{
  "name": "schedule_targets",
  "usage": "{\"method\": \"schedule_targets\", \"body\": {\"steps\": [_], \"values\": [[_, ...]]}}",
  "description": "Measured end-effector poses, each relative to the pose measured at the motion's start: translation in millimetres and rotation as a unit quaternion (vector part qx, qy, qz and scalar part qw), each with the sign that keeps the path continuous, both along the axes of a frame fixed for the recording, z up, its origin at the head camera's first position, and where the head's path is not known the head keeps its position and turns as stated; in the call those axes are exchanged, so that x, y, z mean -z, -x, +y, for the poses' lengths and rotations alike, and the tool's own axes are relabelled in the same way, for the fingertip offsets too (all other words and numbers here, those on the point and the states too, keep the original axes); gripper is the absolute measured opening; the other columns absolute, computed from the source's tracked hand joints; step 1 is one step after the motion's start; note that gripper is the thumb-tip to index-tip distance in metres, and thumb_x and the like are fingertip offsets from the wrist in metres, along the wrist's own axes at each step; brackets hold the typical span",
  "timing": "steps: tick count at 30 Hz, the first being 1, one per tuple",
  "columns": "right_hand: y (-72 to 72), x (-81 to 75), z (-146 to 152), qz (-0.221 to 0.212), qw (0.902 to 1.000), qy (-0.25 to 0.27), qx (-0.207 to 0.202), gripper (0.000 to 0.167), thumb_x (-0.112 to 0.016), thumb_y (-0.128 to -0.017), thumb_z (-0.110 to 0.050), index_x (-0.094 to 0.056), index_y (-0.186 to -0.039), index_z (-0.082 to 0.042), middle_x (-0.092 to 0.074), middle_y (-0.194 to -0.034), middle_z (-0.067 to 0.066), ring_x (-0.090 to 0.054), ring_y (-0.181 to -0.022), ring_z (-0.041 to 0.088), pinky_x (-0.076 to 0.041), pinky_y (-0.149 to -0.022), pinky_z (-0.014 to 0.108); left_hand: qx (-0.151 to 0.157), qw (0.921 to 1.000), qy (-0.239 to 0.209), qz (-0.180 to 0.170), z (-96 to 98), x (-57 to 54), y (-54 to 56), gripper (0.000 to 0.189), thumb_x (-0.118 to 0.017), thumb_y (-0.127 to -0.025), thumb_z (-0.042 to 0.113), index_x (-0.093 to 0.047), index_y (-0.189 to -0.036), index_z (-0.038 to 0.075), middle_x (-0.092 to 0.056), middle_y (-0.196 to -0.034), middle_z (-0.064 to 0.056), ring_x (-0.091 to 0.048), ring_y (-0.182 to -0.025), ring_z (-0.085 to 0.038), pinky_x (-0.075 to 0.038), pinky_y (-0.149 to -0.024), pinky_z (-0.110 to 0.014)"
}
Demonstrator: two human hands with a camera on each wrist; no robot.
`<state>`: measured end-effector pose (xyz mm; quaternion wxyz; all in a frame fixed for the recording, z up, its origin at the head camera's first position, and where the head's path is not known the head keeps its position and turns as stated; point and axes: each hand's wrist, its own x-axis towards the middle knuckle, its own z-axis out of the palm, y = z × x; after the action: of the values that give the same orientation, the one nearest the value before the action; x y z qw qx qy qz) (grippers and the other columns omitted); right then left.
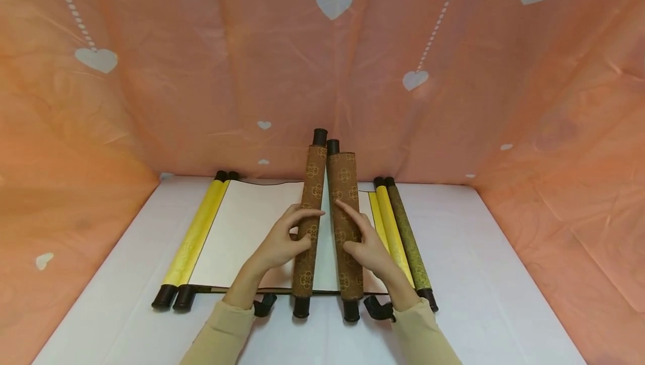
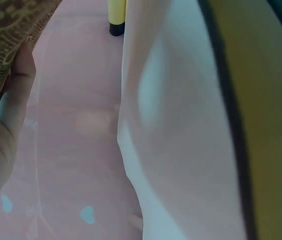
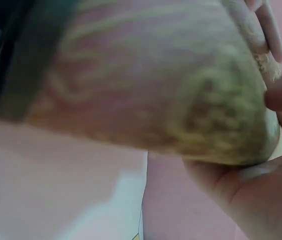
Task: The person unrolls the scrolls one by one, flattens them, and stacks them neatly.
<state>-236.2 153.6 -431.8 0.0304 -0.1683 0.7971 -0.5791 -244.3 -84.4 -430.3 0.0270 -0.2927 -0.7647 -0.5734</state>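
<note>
Two brown patterned scroll rolls (image 1: 304,264) with black end knobs stand side by side in the middle of the head view, slightly apart, a pale strip showing between them. My left hand (image 1: 279,244) grips the left roll, index finger laid across it and thumb on its near side. Around the right-hand roll (image 1: 350,267) curls my right hand (image 1: 372,248). Gold motifs show close up on the brown fabric (image 2: 3,45) in the left wrist view and on the roll (image 3: 221,105) in the right wrist view. Behind both rolls lies a spread white scroll sheet (image 1: 252,225).
Yellow rolls (image 1: 196,236) with black knobs flank the sheet on the left, another yellow roll (image 1: 395,230) on the right. Beside that lies an olive-green patterned scroll (image 1: 407,230). A pink heart-printed cloth (image 1: 282,74) rises behind the white table (image 1: 468,275).
</note>
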Motion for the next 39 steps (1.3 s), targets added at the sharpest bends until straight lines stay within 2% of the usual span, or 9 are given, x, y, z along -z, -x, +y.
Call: {"method": "schedule_targets", "body": {"steps": [4, 8, 10, 13, 17, 25, 29, 35, 39], "values": [[1.0, 0.0, -2.0, -0.01, 0.9998, -0.004, 0.015, 0.089, -0.066, -0.084, 0.003, -0.041, -0.159, -0.039, -0.039, -0.144, 0.022, -0.048, -0.114, 0.036, -0.046, -0.087, 0.048, 0.005, 0.9999, 0.004, 0.009, 3.4, 0.0, 0.1, 0.061, -0.057, -0.086, -0.013, -0.062, -0.142, 0.009, -0.051, -0.142, -0.013, -0.052, -0.112, -0.028, -0.053, -0.075, -0.03], [3.3, -0.4, -2.5, 0.007, 0.9997, 0.003, 0.022, 0.09, -0.082, -0.083, -0.003, -0.043, -0.158, -0.037, -0.041, -0.149, 0.018, -0.054, -0.117, 0.036, -0.052, -0.089, 0.048, -0.003, 0.9998, 0.006, 0.018, 4.6, -1.1, 1.3, 0.059, -0.059, -0.086, -0.011, -0.062, -0.143, 0.008, -0.052, -0.143, -0.012, -0.052, -0.111, -0.026, -0.053, -0.076, -0.032], [4.2, -1.6, -1.4, 0.017, 0.9994, 0.016, 0.025, 0.094, -0.084, -0.082, -0.001, -0.042, -0.158, -0.036, -0.041, -0.154, 0.014, -0.055, -0.12, 0.036, -0.052, -0.09, 0.047, -0.01, 0.9997, 0.002, 0.024, 4.0, -3.2, 2.0, 0.056, -0.062, -0.089, -0.008, -0.062, -0.142, 0.009, -0.053, -0.143, -0.011, -0.053, -0.112, -0.026, -0.054, -0.079, -0.035], [4.9, -5.9, 1.7, 0.028, 0.9981, 0.044, 0.032, 0.096, -0.079, -0.083, 0.004, -0.038, -0.159, -0.037, -0.04, -0.157, 0.011, -0.056, -0.12, 0.036, -0.053, -0.088, 0.046, -0.025, 0.9995, -0.006, 0.021, 2.5, -7.5, 3.8, 0.05, -0.072, -0.093, 0.001, -0.065, -0.14, 0.015, -0.055, -0.142, -0.007, -0.057, -0.113, -0.024, -0.056, -0.083, -0.036], [7.1, -13.2, 8.3, 0.041, 0.9967, 0.065, 0.028, 0.102, -0.074, -0.083, 0.007, -0.031, -0.162, -0.04, -0.038, -0.159, 0.011, -0.055, -0.121, 0.038, -0.053, -0.088, 0.047, -0.039, 0.9991, -0.012, 0.013, -0.1, -12.7, 7.4, 0.047, -0.081, -0.091, 0.011, -0.069, -0.136, 0.018, -0.057, -0.138, -0.004, -0.06, -0.111, -0.022, -0.056, -0.086, -0.036], [9.5, -27.2, 18.3, 0.09, 0.9933, 0.072, -0.005, 0.101, -0.071, -0.085, 0.011, -0.028, -0.165, -0.033, -0.032, -0.165, 0.009, -0.054, -0.123, 0.038, -0.054, -0.087, 0.041, -0.034, 0.9989, -0.023, 0.024, -11.3, -20.4, 10.3, 0.044, -0.079, -0.092, 0.005, -0.068, -0.133, 0.011, -0.06, -0.129, -0.008, -0.058, -0.102, -0.02, -0.054, -0.086, -0.032], [6.1, -31.6, 19.3, 0.107, 0.9913, 0.075, -0.004, 0.099, -0.067, -0.084, 0.013, -0.03, -0.165, -0.032, -0.027, -0.166, 0.007, -0.052, -0.126, 0.037, -0.052, -0.087, 0.039, -0.031, 0.9989, -0.028, 0.019, -18.8, -24.9, 7.1, 0.043, -0.077, -0.093, 0.003, -0.067, -0.135, 0.012, -0.056, -0.132, -0.009, -0.058, -0.106, -0.024, -0.054, -0.088, -0.035], [-2.2, -25.5, 20.5, 0.088, 0.9935, 0.071, 0.015, 0.101, -0.056, -0.081, 0.018, -0.034, -0.163, -0.036, -0.026, -0.167, 0.005, -0.041, -0.132, 0.03, -0.044, -0.088, 0.041, -0.031, 0.9994, -0.01, 0.01, -24.7, -20.8, -0.6, 0.045, -0.074, -0.095, 0.004, -0.065, -0.138, 0.016, -0.05, -0.142, -0.008, -0.053, -0.118, -0.028, -0.052, -0.093, -0.044], [-6.9, -19.8, 22.1, 0.056, 0.993, 0.103, 0.015, 0.1, -0.05, -0.08, 0.021, -0.033, -0.163, -0.033, -0.015, -0.172, -0.001, -0.031, -0.144, 0.027, -0.041, -0.09, 0.04, -0.022, 0.9996, -0.004, 0.015, -23.8, -15.7, -5.0, 0.047, -0.074, -0.096, 0.004, -0.064, -0.14, 0.015, -0.051, -0.142, -0.01, -0.053, -0.119, -0.028, -0.052, -0.093, -0.043]]}}
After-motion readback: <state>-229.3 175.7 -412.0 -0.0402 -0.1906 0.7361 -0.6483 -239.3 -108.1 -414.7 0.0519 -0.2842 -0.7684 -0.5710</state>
